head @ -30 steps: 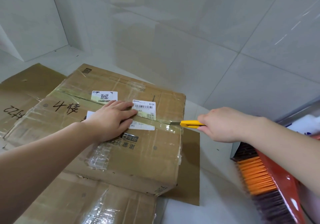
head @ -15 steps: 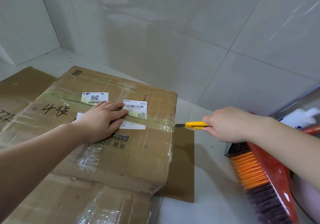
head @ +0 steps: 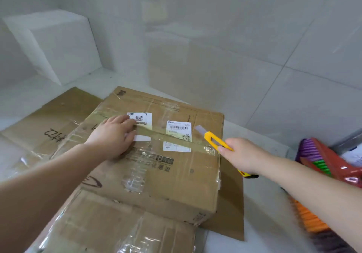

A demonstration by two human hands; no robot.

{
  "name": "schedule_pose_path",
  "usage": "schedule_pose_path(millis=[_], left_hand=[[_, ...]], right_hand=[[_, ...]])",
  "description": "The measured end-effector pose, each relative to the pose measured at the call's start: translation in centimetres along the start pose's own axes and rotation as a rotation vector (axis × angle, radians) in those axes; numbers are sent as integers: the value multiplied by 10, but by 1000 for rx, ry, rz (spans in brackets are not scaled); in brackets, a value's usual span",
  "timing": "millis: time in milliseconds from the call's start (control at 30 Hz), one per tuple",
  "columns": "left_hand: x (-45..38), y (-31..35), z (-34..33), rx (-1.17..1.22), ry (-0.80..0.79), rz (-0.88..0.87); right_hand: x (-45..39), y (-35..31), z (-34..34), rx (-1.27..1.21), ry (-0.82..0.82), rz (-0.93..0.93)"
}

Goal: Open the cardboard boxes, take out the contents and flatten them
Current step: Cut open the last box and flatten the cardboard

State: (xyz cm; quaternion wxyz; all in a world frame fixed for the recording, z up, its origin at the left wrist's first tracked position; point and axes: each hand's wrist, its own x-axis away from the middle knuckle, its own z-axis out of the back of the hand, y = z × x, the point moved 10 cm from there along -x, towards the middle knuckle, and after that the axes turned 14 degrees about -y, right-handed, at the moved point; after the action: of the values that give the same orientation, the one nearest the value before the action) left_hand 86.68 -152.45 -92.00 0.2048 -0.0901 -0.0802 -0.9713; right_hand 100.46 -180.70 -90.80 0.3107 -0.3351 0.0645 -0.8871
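**Knife poised over the taped seam of a sealed box**

While the tiled floor (head: 264, 88) is stretching pale grey behind everything, flattened cardboard (head: 49, 119) is lying on it at the left, marked with handwritten digits. Sitting partly on that sheet is the sealed cardboard box (head: 166, 178), near the middle of the view, its top crossed by a strip of brown tape (head: 156, 133) and carrying white labels (head: 178, 128). Another cardboard piece (head: 117, 229) is lying in front of the box. At the right edge a broom (head: 321, 166) with coloured bristles is leaning in. The left hand (head: 111, 137) is resting flat on the box top, fingers straight and spread lightly over the tape. The right hand (head: 242, 154) is gripping a yellow utility knife (head: 215, 141), fingers curled round its handle, the exposed blade hovering just above the tape near the box's right edge.
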Motion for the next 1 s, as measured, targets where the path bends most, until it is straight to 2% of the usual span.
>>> schedule_pose_path(millis=[167,233,300,467,667,800,900,1000], left_hand=[[25,-81,4,-4,30,366],[39,-108,1,121,18,511],[45,-119,-4,246,-1,563],[49,-123,3,268,35,531],[84,-132,2,193,8,634],[94,-136,13,142,21,628],[89,-143,23,194,92,549],[63,-144,22,253,95,358]], right_hand=[[-14,-18,-34,-16,-15,-95],[-13,-22,-36,-35,15,-116],[-10,-27,-36,-89,37,-113],[-18,-40,-19,-194,89,-69],[-87,-99,48,-121,234,48],[-98,-135,42,21,265,109],[-73,-146,23,82,308,143],[-56,-138,-3,-34,228,126]])
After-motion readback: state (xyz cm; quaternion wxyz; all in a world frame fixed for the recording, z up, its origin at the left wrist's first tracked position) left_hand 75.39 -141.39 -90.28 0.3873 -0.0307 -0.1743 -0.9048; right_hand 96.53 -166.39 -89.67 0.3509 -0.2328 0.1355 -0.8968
